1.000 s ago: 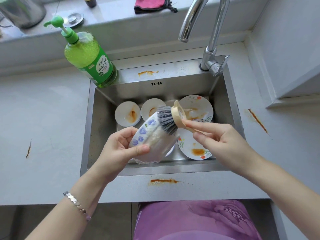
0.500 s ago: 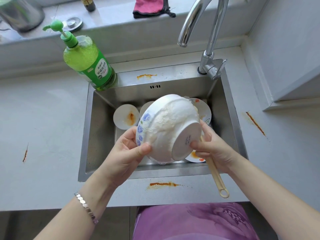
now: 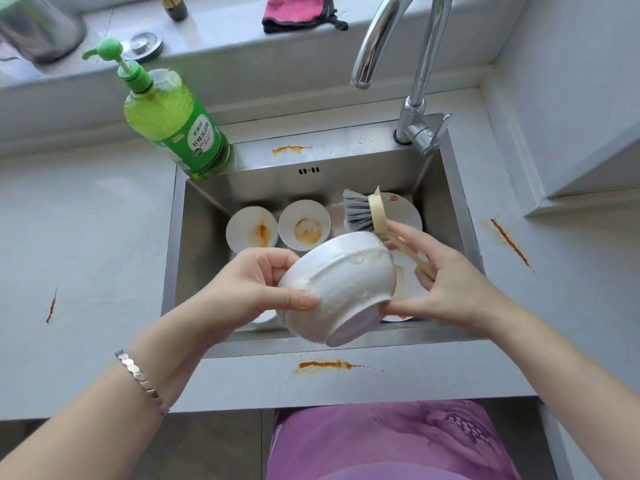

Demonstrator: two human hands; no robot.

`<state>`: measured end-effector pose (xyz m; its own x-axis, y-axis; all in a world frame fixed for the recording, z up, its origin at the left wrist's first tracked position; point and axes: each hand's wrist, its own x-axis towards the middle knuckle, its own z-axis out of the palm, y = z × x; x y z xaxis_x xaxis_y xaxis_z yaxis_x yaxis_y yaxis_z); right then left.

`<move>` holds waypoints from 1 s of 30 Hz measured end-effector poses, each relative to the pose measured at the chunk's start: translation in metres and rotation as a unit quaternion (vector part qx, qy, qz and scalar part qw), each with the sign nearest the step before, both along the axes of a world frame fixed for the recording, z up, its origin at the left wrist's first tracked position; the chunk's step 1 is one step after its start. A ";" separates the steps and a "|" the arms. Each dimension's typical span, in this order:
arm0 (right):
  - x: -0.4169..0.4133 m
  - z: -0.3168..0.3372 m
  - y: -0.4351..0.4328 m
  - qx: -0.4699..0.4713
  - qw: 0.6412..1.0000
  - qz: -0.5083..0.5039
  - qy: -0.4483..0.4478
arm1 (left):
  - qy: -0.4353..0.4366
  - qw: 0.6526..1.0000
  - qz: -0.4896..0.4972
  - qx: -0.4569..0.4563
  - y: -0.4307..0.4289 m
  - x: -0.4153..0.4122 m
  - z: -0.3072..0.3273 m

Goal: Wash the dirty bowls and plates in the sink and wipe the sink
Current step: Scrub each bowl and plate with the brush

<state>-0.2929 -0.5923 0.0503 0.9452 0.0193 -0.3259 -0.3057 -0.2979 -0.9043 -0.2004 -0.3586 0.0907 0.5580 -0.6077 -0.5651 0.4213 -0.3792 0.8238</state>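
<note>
On the far ledge sit a pink cloth (image 3: 298,10), a dark bottle (image 3: 175,5), a metal plug (image 3: 145,45) and, far left, a steel pot (image 3: 38,29). The grey counter (image 3: 86,220) bears a left streak (image 3: 51,308), a right streak (image 3: 509,242) and a near streak (image 3: 325,364), all orange.

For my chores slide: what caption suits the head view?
Over a sink of stained dishes, the left hand grips a soapy white bowl; the right hand holds a dish brush near its rim.

Left hand (image 3: 249,289) grips bowl (image 3: 343,285) rim; right hand (image 3: 450,285) pinches brush (image 3: 360,216) handle.
</note>
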 end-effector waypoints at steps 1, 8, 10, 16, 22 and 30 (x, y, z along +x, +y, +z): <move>0.001 0.005 -0.002 -0.040 0.999 -0.013 -0.015 | -0.012 1.000 0.014 0.014 -0.002 -0.003 -0.001; -0.024 0.017 0.036 -0.174 0.973 0.074 -0.136 | -0.100 0.986 0.114 0.062 -0.005 -0.016 -0.017; -0.021 0.013 0.033 -0.162 0.979 0.040 -0.120 | -0.110 0.984 0.136 0.044 -0.003 -0.018 -0.016; -0.015 0.012 0.034 -0.097 0.991 0.002 -0.092 | -0.112 0.981 0.159 0.008 0.006 -0.017 -0.011; -0.004 0.015 0.026 -0.045 0.997 -0.063 -0.018 | -0.090 0.985 0.144 -0.008 0.011 -0.023 -0.006; -0.001 0.020 0.020 -0.069 0.997 -0.042 0.005 | -0.083 0.987 0.132 -0.029 0.017 -0.023 -0.007</move>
